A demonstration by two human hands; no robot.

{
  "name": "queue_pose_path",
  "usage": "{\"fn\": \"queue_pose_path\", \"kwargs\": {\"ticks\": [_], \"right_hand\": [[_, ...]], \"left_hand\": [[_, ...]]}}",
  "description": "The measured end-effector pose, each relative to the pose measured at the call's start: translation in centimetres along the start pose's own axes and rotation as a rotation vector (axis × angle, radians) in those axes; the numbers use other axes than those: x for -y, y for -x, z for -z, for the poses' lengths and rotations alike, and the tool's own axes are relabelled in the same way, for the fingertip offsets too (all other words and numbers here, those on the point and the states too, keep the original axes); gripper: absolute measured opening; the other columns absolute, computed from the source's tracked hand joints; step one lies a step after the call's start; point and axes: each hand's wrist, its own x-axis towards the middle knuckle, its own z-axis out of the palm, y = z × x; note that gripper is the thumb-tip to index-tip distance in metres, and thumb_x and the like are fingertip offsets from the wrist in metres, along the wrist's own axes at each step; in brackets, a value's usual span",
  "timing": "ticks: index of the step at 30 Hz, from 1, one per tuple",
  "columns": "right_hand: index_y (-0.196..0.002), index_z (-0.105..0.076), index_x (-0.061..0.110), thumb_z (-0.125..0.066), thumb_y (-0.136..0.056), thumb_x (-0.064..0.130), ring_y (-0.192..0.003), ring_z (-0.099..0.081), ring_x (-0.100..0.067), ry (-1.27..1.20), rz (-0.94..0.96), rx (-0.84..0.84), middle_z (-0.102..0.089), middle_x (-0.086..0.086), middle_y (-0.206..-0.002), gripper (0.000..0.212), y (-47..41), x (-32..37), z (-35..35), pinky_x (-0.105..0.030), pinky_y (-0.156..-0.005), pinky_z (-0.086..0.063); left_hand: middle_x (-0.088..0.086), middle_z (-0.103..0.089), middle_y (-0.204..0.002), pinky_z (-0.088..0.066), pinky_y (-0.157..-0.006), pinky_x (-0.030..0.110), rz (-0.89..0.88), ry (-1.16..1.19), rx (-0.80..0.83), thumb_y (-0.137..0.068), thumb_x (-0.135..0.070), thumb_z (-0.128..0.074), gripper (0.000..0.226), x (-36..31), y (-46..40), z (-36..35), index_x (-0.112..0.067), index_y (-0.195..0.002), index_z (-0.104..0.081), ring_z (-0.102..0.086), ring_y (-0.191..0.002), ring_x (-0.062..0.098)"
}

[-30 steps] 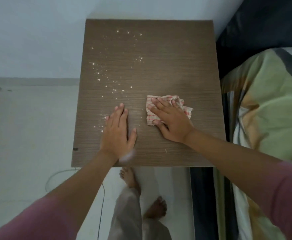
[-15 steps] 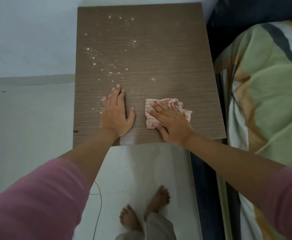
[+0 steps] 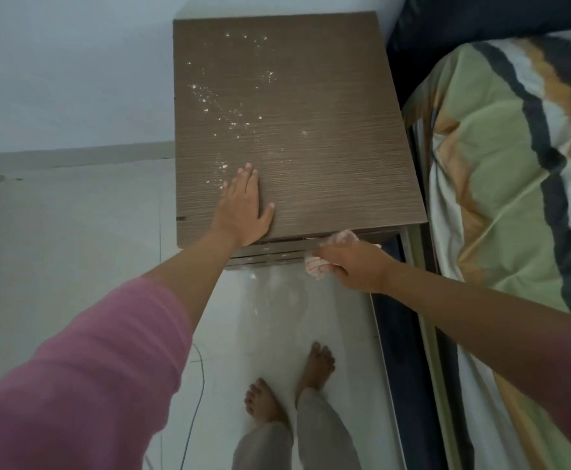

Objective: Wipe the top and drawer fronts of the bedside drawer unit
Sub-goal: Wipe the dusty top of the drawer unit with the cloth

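Note:
The brown wood-grain bedside drawer unit [image 3: 328, 137] fills the upper middle of the head view. White crumbs [image 3: 216, 106] speckle the left and far part of its top. My left hand [image 3: 243, 208] lies flat on the top near the front left, fingers together, holding nothing. My right hand [image 3: 355, 262] is off the front edge, pressed against the drawer fronts [image 3: 270, 254], and grips a crumpled white cloth with red checks [image 3: 316, 266]. Only thin strips of the drawer fronts show below the top's front edge.
A bed with a green, orange and dark striped cover [image 3: 514, 164] borders the unit on the right, its dark frame [image 3: 409, 368] running toward me. White tiled floor [image 3: 74, 232] lies left and in front, where my bare feet [image 3: 291, 388] stand beside a thin cable [image 3: 196, 385].
My right hand dragged the cloth toward me, off the top's front edge and down onto the drawer fronts. My left hand stayed flat on the top. The camera pulled back.

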Motion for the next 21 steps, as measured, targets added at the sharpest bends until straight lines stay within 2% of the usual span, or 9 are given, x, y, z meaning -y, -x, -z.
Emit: {"fn": "queue_pose_path", "kwargs": {"ticks": [2, 5, 8, 12, 16, 19, 21], "right_hand": [[-0.139, -0.039, 0.016, -0.040, -0.098, 0.021, -0.118, -0.052, -0.033, 0.053, 0.021, 0.057, -0.044, -0.011, -0.143, 0.041, 1.3, 0.4, 0.8, -0.036, -0.091, -0.042], [-0.141, -0.038, 0.015, -0.045, -0.096, 0.017, -0.122, -0.052, -0.031, -0.045, -0.008, -0.069, -0.040, -0.012, -0.146, 0.045, 1.5, 0.4, 2.7, -0.039, -0.096, -0.043], [-0.139, -0.041, 0.009, -0.048, -0.094, 0.009, -0.117, -0.055, -0.035, -0.059, 0.021, -0.165, -0.042, -0.017, -0.143, 0.045, -0.9, -0.4, 5.2, -0.038, -0.090, -0.043], [-0.139, -0.040, 0.011, -0.047, -0.095, 0.010, -0.123, -0.049, -0.032, -0.080, 0.023, -0.248, -0.039, -0.015, -0.146, 0.045, -6.7, -2.5, 8.7, -0.035, -0.093, -0.039], [-0.138, -0.041, 0.007, -0.046, -0.095, 0.009, -0.130, -0.044, -0.031, -0.091, 0.062, -0.295, -0.041, -0.016, -0.144, 0.044, -12.9, -5.7, 12.0, -0.039, -0.102, -0.038], [-0.136, -0.043, 0.005, -0.046, -0.094, 0.008, -0.131, -0.043, -0.031, -0.097, 0.085, -0.328, -0.044, -0.017, -0.142, 0.042, -17.1, -8.4, 14.7, -0.036, -0.101, -0.037], [-0.137, -0.042, 0.008, -0.046, -0.094, 0.010, -0.130, -0.043, -0.031, -0.081, 0.088, -0.328, -0.042, -0.015, -0.144, 0.043, -19.9, -10.2, 16.6, -0.039, -0.101, -0.040]], "left_hand": [[0.015, -0.009, -0.156, 0.002, -0.112, 0.040, -0.022, 0.012, 0.017, -0.092, -0.040, -0.042, 0.071, -0.2, 1.9, 0.1, -0.001, -0.145, -0.014, -0.005, -0.144, 0.027], [0.014, -0.009, -0.156, 0.001, -0.112, 0.041, -0.016, 0.028, 0.026, -0.092, -0.038, -0.044, 0.071, 0.1, 2.8, 0.5, -0.001, -0.145, -0.015, -0.004, -0.144, 0.026], [0.014, -0.009, -0.156, -0.001, -0.113, 0.042, 0.006, 0.029, 0.022, -0.092, -0.038, -0.045, 0.071, 0.8, 1.5, 1.3, -0.001, -0.145, -0.016, -0.005, -0.144, 0.026], [0.014, -0.009, -0.156, -0.004, -0.114, 0.045, 0.052, 0.028, 0.005, -0.092, -0.038, -0.046, 0.070, 2.1, -2.9, 2.4, -0.001, -0.145, -0.017, -0.006, -0.144, 0.027], [0.013, -0.009, -0.156, -0.002, -0.113, 0.043, 0.062, -0.007, -0.016, -0.091, -0.039, -0.045, 0.072, 3.6, -8.7, 3.1, -0.002, -0.145, -0.016, -0.005, -0.144, 0.026], [0.014, -0.008, -0.156, 0.000, -0.112, 0.041, 0.076, -0.034, -0.060, -0.091, -0.041, -0.044, 0.072, 4.4, -13.0, 3.3, -0.002, -0.145, -0.015, -0.004, -0.144, 0.026], [0.014, -0.008, -0.156, -0.001, -0.112, 0.041, 0.097, -0.042, -0.093, -0.091, -0.042, -0.043, 0.072, 5.0, -15.8, 3.4, -0.003, -0.145, -0.016, -0.004, -0.144, 0.026]]}}
